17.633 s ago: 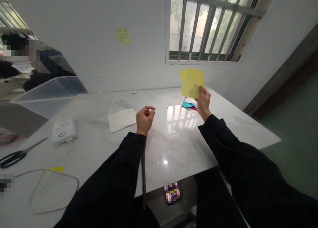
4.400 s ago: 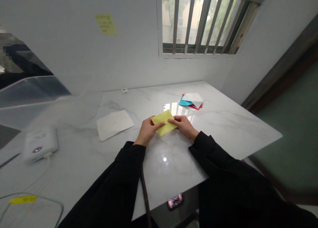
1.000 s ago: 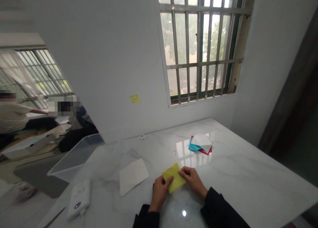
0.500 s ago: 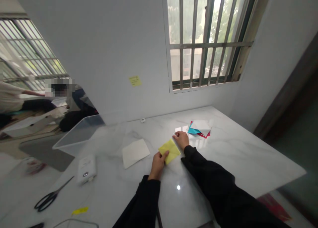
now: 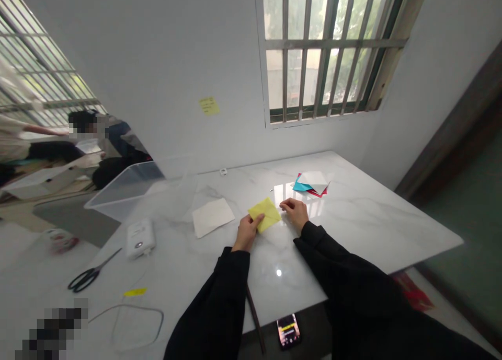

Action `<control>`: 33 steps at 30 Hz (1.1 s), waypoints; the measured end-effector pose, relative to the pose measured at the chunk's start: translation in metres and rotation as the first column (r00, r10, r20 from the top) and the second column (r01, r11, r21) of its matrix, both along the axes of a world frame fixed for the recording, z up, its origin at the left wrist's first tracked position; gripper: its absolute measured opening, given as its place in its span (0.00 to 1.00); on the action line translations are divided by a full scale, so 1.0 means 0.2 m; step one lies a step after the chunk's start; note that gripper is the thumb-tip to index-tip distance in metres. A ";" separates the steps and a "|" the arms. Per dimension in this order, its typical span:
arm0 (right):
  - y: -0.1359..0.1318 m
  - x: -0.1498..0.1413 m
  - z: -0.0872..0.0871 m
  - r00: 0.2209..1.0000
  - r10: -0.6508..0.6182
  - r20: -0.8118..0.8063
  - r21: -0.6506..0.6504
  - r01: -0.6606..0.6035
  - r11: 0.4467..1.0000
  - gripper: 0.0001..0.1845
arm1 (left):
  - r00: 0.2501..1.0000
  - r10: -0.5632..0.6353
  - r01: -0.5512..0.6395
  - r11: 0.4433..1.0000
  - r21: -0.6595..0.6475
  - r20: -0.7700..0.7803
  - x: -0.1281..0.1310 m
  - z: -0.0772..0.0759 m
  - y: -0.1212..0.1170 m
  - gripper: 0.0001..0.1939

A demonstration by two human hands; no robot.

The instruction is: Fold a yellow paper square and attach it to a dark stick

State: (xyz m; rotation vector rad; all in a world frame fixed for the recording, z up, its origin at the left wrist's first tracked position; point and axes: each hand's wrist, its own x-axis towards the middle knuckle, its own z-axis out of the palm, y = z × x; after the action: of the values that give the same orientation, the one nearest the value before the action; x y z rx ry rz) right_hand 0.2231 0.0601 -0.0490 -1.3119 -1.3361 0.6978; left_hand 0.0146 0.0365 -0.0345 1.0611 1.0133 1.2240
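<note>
My left hand holds a folded yellow paper by its near left edge, thumb on top, just above the marble-patterned table. Faint crease lines cross the yellow paper. To the right of it, a short gap away, is my right hand, its thumb and forefinger pinched together. Whatever may be between those fingertips is too small to make out. A tiny metallic object lies on the table beyond the yellow paper. On the left rests an off-white folded paper.
Coloured and white papers lie in a stack at the back right. Leftward are a clear plastic bin, a white power bank, scissors and a yellow strip. A phone shows below the table edge. Other people are at the far left.
My right hand has drawn back from beside the tiny metallic object, toward me and slightly right. My left hand still holds the yellow paper. The view has tilted downward.
</note>
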 end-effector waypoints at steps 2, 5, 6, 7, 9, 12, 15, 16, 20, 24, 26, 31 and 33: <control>-0.11 0.02 0.00 0.992 0.022 -0.121 -0.029 -0.026 0.999 0.16 | 1.000 -0.007 0.007 1.000 -0.003 0.005 0.01 0.01 0.00 0.23; -0.21 0.04 0.01 0.978 0.024 -0.208 -0.065 -0.039 0.997 0.20 | 0.999 -0.040 0.040 0.999 -0.002 0.012 0.01 0.03 -0.02 0.23; -0.22 0.03 0.02 0.979 0.028 -0.202 -0.074 -0.043 0.996 0.20 | 0.999 -0.043 0.043 0.999 -0.001 0.018 0.02 0.04 -0.02 0.23; -0.22 0.03 0.03 0.982 0.032 -0.187 -0.081 -0.048 0.996 0.19 | 0.999 -0.042 0.042 0.999 -0.002 0.025 0.02 0.04 -0.02 0.23; -0.22 0.01 0.06 0.988 0.048 -0.150 -0.083 -0.061 0.995 0.18 | 0.998 -0.045 0.045 0.999 -0.001 0.036 0.02 0.04 -0.02 0.23; -0.21 0.00 0.06 0.990 0.055 -0.132 -0.071 -0.065 0.995 0.16 | 0.997 -0.063 0.063 0.998 0.004 0.037 0.02 0.03 -0.01 0.23; -0.19 0.00 0.03 0.981 0.052 -0.185 -0.068 -0.065 0.996 0.14 | 0.997 -0.070 0.070 0.998 0.006 0.012 0.02 0.02 0.00 0.24; -0.18 0.01 0.02 0.978 0.053 -0.201 -0.068 -0.068 0.995 0.14 | 0.997 -0.071 0.071 0.997 0.005 0.005 0.01 0.02 0.00 0.24; -0.16 0.01 -0.01 0.983 0.054 -0.177 -0.037 -0.062 0.997 0.13 | 0.996 -0.085 0.086 0.996 0.018 -0.007 0.02 0.01 0.00 0.24; -0.13 0.00 -0.02 0.971 -0.008 -0.238 -0.008 0.007 1.000 0.13 | 0.997 -0.061 0.062 0.998 0.017 -0.046 0.02 0.00 0.01 0.22; -0.12 0.00 -0.03 0.965 -0.026 -0.261 -0.010 0.024 1.000 0.14 | 0.997 -0.055 0.056 0.998 0.019 -0.045 0.03 0.00 0.02 0.22; -0.11 0.02 -0.02 0.965 -0.048 -0.257 0.019 0.055 0.998 0.14 | 0.993 -0.064 0.067 0.997 0.034 -0.099 0.03 0.00 0.03 0.23; -0.12 0.03 0.00 0.965 -0.026 -0.263 0.022 0.033 0.999 0.14 | 0.984 -0.051 0.060 0.997 0.048 -0.170 0.02 0.01 0.03 0.23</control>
State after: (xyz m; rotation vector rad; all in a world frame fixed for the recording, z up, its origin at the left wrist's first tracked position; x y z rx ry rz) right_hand 0.2289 0.0369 -0.0499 -1.1711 -1.1055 0.8008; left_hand 0.0193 0.0434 -0.0321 1.2426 1.0775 1.1352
